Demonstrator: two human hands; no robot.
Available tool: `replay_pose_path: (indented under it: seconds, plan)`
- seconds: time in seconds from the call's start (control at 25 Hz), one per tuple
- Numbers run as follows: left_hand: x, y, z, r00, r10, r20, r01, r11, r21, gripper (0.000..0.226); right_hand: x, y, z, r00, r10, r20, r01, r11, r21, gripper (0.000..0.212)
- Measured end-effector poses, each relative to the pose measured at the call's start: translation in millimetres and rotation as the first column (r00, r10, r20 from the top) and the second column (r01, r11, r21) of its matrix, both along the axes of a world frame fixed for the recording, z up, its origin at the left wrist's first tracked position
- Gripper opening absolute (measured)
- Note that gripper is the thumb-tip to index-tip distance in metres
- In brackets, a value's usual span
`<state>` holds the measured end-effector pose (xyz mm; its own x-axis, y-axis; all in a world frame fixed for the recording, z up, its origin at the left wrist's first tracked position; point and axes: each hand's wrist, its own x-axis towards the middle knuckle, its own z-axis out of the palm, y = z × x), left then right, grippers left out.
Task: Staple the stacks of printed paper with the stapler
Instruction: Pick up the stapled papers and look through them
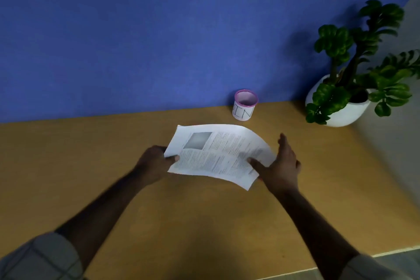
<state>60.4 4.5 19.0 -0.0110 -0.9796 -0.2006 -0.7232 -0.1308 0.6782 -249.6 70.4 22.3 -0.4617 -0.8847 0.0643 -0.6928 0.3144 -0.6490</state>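
Note:
A stack of printed paper (pixel 218 152), white with text columns and a grey picture, hovers bowed just above the wooden desk (pixel 113 188). My left hand (pixel 154 163) pinches its left edge, thumb on top. My right hand (pixel 279 166) grips the right edge with the thumb on top, the other fingers stretched out and pointing away behind the sheets. No stapler is in view.
A small white cup with a pink rim (pixel 245 105) stands at the back of the desk against the blue wall (pixel 159 41). A potted green plant in a white pot (pixel 345 100) sits at the back right corner. The desk's near edge (pixel 341 263) runs at the lower right.

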Motion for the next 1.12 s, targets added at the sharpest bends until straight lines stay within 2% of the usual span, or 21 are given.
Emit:
replay_pose_path:
  seconds: [0.08,0.12,0.16,0.24,0.28,0.36,0.4,0.44,0.48,0.52,0.56,0.6,0.64,0.76,0.84,0.88,0.96,1.12]
  plan:
    - [7.2,-16.9,38.7,0.968,-0.204,0.149,0.203,0.979,0.022,0.027,0.9,-13.5,30.8,0.969,0.131,-0.211,-0.152,0.985,-0.086,0.110]
    - [7.4,-23.1,56.5,0.931,-0.302,0.204,0.299,0.953,0.050,0.021,4.9,-19.8,45.7,0.939,0.226,-0.258,-0.259,0.961,-0.100,0.108]
    - [4.9,-27.3,72.8,0.884,-0.386,0.264,0.381,0.922,0.073,0.015,10.2,-24.7,59.0,0.915,0.342,-0.214,-0.368,0.925,-0.093,0.104]
    - [-4.1,-34.8,99.4,0.792,-0.492,0.361,0.494,0.864,0.094,0.017,26.3,-29.7,79.5,0.827,0.551,0.113,-0.549,0.834,-0.048,0.086]
    - [-8.6,-38.6,109.5,0.759,-0.517,0.396,0.526,0.845,0.095,0.022,31.9,-30.6,83.8,0.753,0.599,0.273,-0.611,0.790,-0.048,0.069]
    - [-9.7,-44.4,128.2,0.718,-0.536,0.444,0.570,0.819,0.066,0.026,37.4,-30.5,85.4,0.676,0.596,0.433,-0.616,0.780,-0.112,0.030]
    - [-3.4,-47.7,136.1,0.750,-0.527,0.400,0.567,0.824,0.022,0.026,38.4,-29.5,85.8,0.652,0.574,0.495,-0.586,0.796,-0.152,0.019]
    - [5.5,-50.5,142.1,0.821,-0.499,0.277,0.529,0.847,-0.044,0.026,38.1,-27.9,86.8,0.625,0.541,0.563,-0.541,0.820,-0.187,0.016]
    - [15.2,-51.2,145.3,0.891,-0.447,0.079,0.453,0.884,-0.113,0.030,35.8,-26.3,86.9,0.581,0.500,0.642,-0.487,0.846,-0.219,0.016]
    - [24.1,-49.6,144.6,0.917,-0.366,-0.157,0.342,0.926,-0.161,0.041,32.7,-25.2,86.4,0.513,0.463,0.722,-0.433,0.867,-0.248,0.018]
    - [30.6,-45.5,139.6,0.882,-0.268,-0.388,0.223,0.962,-0.159,0.054,29.6,-23.3,84.5,0.434,0.435,0.789,-0.395,0.879,-0.267,0.020]
    - [32.7,-39.7,131.0,0.808,-0.182,-0.561,0.141,0.983,-0.117,0.063,27.4,-21.5,82.4,0.368,0.418,0.830,-0.378,0.883,-0.277,0.023]
    - [29.7,-31.7,122.0,0.731,-0.137,-0.668,0.128,0.990,-0.062,0.064,26.5,-20.4,80.1,0.332,0.411,0.849,-0.379,0.882,-0.279,0.024]
    - [6.8,-9.2,99.1,0.580,-0.122,-0.805,0.288,0.956,0.062,0.048,29.4,-18.2,66.9,0.257,0.392,0.883,-0.386,0.880,-0.278,0.029]
    - [-7.2,0.2,92.9,0.527,-0.002,-0.850,0.217,0.967,0.132,0.038,33.6,-16.6,57.2,0.240,0.381,0.893,-0.398,0.877,-0.268,0.030]
    - [-12.5,3.2,91.9,0.533,0.051,-0.845,0.151,0.976,0.154,0.036,35.3,-15.7,52.1,0.248,0.376,0.893,-0.405,0.878,-0.257,0.030]
    - [-20.5,7.5,89.8,0.606,0.090,-0.790,0.049,0.988,0.150,0.030,39.0,-13.5,42.1,0.256,0.368,0.894,-0.410,0.879,-0.244,0.030]
    - [-20.8,8.9,93.2,0.710,0.127,-0.693,-0.059,0.991,0.121,0.026,41.7,-11.3,27.8,0.304,0.397,0.866,-0.440,0.865,-0.242,0.034]
